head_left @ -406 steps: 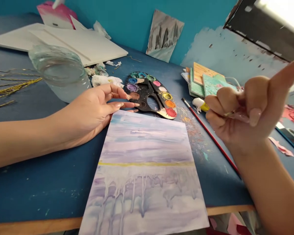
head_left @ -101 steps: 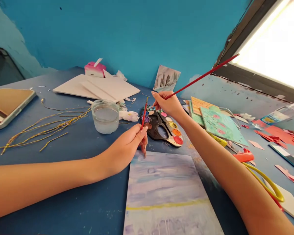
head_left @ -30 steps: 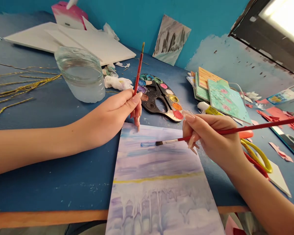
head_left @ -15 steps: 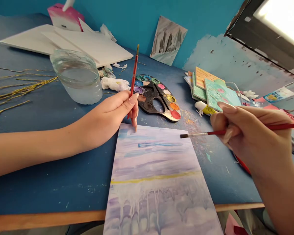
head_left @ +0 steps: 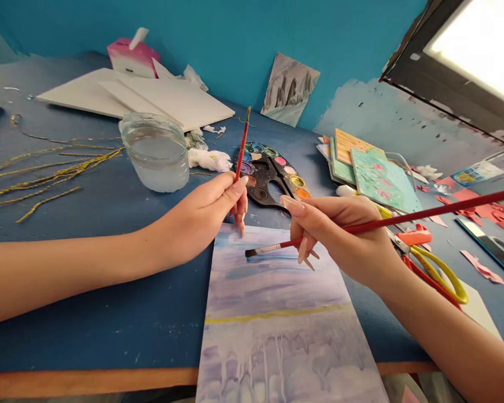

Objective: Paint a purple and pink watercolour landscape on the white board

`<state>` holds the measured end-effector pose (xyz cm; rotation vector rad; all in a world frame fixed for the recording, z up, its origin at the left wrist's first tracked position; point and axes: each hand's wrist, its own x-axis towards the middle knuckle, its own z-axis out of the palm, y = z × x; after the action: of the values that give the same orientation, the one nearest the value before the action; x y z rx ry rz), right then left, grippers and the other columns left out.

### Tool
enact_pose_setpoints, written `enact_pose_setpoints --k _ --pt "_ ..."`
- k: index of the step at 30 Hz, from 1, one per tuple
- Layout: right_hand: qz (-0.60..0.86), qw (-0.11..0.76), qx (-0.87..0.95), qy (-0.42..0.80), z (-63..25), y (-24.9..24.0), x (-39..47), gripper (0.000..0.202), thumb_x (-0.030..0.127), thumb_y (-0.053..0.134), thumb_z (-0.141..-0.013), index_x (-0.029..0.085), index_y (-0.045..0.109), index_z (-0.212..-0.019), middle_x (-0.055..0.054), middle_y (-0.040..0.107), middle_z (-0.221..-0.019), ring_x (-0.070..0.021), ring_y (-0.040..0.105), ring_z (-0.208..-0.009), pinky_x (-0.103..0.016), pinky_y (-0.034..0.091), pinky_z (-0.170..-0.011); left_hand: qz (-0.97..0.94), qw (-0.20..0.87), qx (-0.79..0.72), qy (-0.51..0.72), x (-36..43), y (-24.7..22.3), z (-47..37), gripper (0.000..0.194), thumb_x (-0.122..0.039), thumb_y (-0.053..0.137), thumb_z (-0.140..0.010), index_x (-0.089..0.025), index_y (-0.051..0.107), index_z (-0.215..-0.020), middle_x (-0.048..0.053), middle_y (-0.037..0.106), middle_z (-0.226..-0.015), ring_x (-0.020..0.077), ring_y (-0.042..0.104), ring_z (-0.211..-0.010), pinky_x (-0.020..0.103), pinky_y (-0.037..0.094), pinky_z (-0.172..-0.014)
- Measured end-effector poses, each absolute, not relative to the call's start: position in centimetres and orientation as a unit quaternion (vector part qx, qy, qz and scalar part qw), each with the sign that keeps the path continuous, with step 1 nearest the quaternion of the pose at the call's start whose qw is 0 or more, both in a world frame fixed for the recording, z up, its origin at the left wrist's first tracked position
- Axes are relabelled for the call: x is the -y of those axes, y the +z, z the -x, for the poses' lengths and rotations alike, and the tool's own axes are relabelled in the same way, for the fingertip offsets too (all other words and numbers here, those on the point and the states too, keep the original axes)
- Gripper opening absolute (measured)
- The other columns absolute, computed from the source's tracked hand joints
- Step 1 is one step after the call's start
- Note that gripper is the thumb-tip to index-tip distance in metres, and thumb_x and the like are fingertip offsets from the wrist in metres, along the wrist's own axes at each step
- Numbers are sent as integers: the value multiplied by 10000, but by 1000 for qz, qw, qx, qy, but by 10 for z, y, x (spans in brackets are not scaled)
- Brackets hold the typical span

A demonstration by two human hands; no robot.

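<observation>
A painted sheet (head_left: 273,296) with lilac and blue streaks and one yellow line lies before me, its near end past the table edge. My left hand (head_left: 218,210) is closed on a thin red paintbrush (head_left: 242,146) held upright, a fingertip at the sheet's top edge. In my right hand (head_left: 340,232) is a second red paintbrush (head_left: 407,219), its dark flat bristles at the blue stroke near the top. Whether they touch the paper I cannot tell. Just behind the hands lies a black paint palette (head_left: 273,168) with several colours, partly hidden by my right hand.
A glass jar of cloudy water (head_left: 157,162) stands left of the palette, beside crumpled tissue (head_left: 210,160) and yellow-black cords (head_left: 63,170). White boards (head_left: 185,103) lie behind. Small painted canvases (head_left: 382,173), scissors (head_left: 441,274), a phone (head_left: 489,246) and red paper scraps are on the right.
My right hand has moved left with its paintbrush, bringing the bristles over the blue stroke. My left hand keeps its place at the sheet's edge. The view has shifted a little.
</observation>
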<state>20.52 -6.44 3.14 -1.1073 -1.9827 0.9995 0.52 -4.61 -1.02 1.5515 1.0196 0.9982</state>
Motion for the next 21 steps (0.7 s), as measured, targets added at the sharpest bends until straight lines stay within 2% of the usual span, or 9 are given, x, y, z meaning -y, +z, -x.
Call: enact_pose_setpoints --k 4,10,14,17,21 --pt "419 309 752 404 -205 25 65 536 509 583 -967 189 604 -538 4 602 -473 -67 481 -413 -223 379 -422 -654 481 -424 401 45 -12 -3 390 -322 383 -1085 -183 536 -754 -8 613 -734 109 451 -527 246 448 -621" --pt "432 303 752 396 -215 20 65 563 527 596 -955 181 561 -512 9 576 -444 -62 452 -387 -221 351 -418 -658 483 -424 392 46 -13 -1 371 -326 373 -1090 -185 533 -787 -10 613 -778 115 494 -611 276 450 -751" --pt "484 337 708 388 -244 19 69 574 529 660 -912 171 569 -473 -3 543 -428 -63 436 -382 -227 306 -390 -658 491 -420 387 48 -12 -1 366 -316 357 -1101 -181 530 -807 -27 605 -780 93 468 -619 264 424 -837" --pt "544 372 656 368 -280 17 78 582 530 727 -861 157 568 -444 -22 537 -457 -68 459 -415 -238 304 -395 -660 488 -415 392 47 -14 -1 368 -323 357 -1105 -182 531 -813 -32 605 -773 90 490 -635 265 411 -842" --pt "597 465 594 274 -328 18 88 535 461 870 -723 167 566 -394 -30 492 -417 -83 454 -398 -271 286 -389 -661 491 -408 395 45 -16 -1 372 -339 360 -1107 -185 534 -816 -30 608 -763 95 513 -650 264 411 -815"
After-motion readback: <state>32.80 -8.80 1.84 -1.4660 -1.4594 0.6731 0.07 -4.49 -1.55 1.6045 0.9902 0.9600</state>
